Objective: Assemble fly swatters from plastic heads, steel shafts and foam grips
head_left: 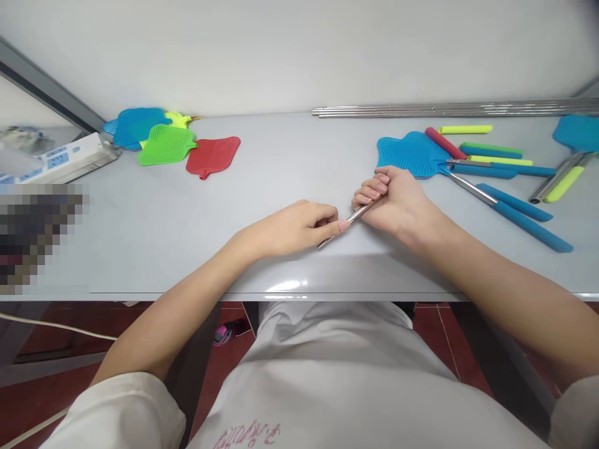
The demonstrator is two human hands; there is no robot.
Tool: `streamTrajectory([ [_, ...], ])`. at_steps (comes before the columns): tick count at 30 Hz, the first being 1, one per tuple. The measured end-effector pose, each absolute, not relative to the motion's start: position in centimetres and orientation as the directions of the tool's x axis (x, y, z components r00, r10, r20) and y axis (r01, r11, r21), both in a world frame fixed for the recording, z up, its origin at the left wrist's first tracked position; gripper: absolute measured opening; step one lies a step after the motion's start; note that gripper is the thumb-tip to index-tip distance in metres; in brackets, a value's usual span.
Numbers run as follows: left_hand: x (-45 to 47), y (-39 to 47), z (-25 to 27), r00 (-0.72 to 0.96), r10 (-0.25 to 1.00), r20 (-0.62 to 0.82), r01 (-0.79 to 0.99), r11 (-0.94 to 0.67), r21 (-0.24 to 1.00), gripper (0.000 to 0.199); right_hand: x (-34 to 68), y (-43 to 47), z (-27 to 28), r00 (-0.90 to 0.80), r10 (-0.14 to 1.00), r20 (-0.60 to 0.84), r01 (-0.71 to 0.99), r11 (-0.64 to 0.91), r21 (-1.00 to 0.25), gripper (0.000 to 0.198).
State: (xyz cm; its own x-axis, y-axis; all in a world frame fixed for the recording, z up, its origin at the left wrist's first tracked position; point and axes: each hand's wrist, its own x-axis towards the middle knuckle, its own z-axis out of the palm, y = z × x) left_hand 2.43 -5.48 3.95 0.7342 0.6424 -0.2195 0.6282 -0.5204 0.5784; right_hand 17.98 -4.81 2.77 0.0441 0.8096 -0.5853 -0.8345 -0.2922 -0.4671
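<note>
A short silver metal tube slants between my two hands, low over the front middle of the table. My right hand has its fingers curled round the upper end, palm partly turned up. Near the lower end, my left hand grips the tube with thumb and bent fingers; its tip pokes out below the thumb. Just behind my right hand lies a blue fly swatter head, joined to a metal rod with a blue handle.
Green, red and blue swatter heads lie at left, by a white power strip. Coloured handle sleeves, including a yellow one, are scattered at right. Long metal rods run along the wall.
</note>
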Motion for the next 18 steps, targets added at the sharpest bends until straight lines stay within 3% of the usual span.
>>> streamTrajectory([
  [18, 2.36, -5.43, 3.92, 0.735, 0.640, -0.226, 0.624, -0.507, 0.594, 0.039, 17.24, -5.47, 2.59, -0.071, 0.788, -0.612, -0.795, -0.415, -0.442, 0.027],
])
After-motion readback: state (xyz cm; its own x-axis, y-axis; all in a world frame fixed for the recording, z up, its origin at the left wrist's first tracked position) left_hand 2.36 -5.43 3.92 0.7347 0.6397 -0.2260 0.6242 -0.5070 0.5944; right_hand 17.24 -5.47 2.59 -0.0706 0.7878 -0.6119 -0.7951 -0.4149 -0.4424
